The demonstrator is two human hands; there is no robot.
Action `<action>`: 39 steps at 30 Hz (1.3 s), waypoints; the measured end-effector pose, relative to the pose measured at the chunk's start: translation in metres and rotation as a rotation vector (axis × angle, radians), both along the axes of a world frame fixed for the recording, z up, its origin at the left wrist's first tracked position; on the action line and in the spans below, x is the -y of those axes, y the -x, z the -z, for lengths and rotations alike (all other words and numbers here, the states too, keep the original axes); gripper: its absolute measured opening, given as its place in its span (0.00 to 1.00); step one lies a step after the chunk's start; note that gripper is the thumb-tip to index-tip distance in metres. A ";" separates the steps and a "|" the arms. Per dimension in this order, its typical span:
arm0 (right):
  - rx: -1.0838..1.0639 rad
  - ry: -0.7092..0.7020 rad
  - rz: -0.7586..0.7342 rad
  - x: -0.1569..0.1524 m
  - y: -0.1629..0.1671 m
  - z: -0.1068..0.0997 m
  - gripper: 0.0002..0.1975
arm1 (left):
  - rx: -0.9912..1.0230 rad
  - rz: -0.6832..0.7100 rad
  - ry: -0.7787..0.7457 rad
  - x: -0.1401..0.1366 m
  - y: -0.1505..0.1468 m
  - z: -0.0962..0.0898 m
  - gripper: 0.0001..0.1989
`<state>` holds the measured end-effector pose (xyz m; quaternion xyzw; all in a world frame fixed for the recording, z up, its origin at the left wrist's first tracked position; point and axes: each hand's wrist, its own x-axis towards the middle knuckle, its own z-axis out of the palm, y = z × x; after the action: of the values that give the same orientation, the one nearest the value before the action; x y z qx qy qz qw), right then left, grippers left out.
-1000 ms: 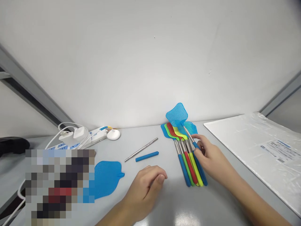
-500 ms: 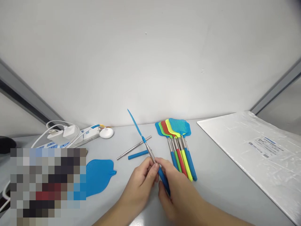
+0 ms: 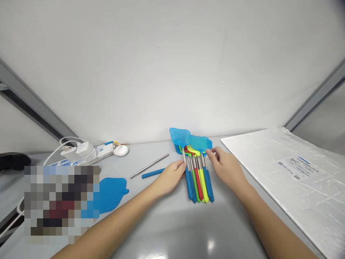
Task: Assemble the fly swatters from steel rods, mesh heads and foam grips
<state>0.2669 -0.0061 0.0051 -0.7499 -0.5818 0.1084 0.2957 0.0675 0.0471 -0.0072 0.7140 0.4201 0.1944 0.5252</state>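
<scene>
A row of fly swatters in blue, green, red and yellow lies fanned on the table, with perforated heads toward the wall. My left hand [image 3: 174, 175] pinches the leftmost blue fly swatter [image 3: 188, 181] where its metal shaft meets the grip. This swatter rests at the left side of the row, its head overlapping others. At the right side, my right hand [image 3: 225, 163] has its fingers curled at the neck of another blue fly swatter [image 3: 199, 142]. Left of my hands lie a bare metal rod [image 3: 149, 166], a blue grip tube [image 3: 152, 173] and a loose blue swatter head [image 3: 111, 194].
A flat package in white plastic wrap [image 3: 269, 158] covers the right of the table. Back left are a power strip [image 3: 105, 154] with plugs and cables and a white rounded device [image 3: 121, 150]. A pixelated patch hides the front left. The wall stands behind.
The blue swatter held in both hands has moved right and down onto the left side of the row. My right hand has let go of its grip and moved to the row's right side.
</scene>
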 end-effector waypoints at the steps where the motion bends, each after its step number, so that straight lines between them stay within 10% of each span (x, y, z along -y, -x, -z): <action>1: 0.006 0.010 -0.003 -0.002 -0.001 0.004 0.22 | -0.012 0.019 -0.006 -0.002 -0.004 0.001 0.17; 39: 0.059 0.068 -0.068 -0.014 0.004 0.026 0.17 | -0.348 0.079 -0.310 -0.002 -0.018 0.000 0.18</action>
<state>0.2632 0.0075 -0.0212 -0.7421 -0.6116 0.1157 0.2488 0.0857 0.0488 -0.0071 0.8249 0.4412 0.1097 0.3360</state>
